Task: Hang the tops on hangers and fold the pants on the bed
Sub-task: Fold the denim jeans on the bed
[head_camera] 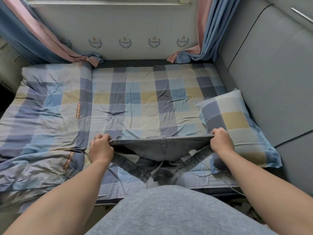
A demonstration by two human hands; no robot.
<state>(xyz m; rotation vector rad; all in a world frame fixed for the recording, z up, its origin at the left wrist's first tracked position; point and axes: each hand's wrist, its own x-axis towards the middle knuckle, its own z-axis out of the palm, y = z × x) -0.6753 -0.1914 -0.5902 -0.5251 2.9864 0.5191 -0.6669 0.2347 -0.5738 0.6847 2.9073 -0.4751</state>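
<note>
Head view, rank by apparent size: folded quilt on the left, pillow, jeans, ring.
1. folded quilt
2. pillow and jeans: about alike; the jeans are nearer and bunched, so unranked
3. ring

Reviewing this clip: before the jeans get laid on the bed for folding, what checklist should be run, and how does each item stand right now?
1. Grip of the left hand on one waistband end: ok.
2. Grip of the right hand on the other end: ok.
3. Waistband of the jeans pulled straight between the hands: ok.
4. Legs hanging untwisted: cannot tell, they bunch below the waistband.
5. Room on the sheet ahead to lay them down: ok.
6. Landing spot free of the pillow: not ok, its near edge lies right by the right hand.
</note>
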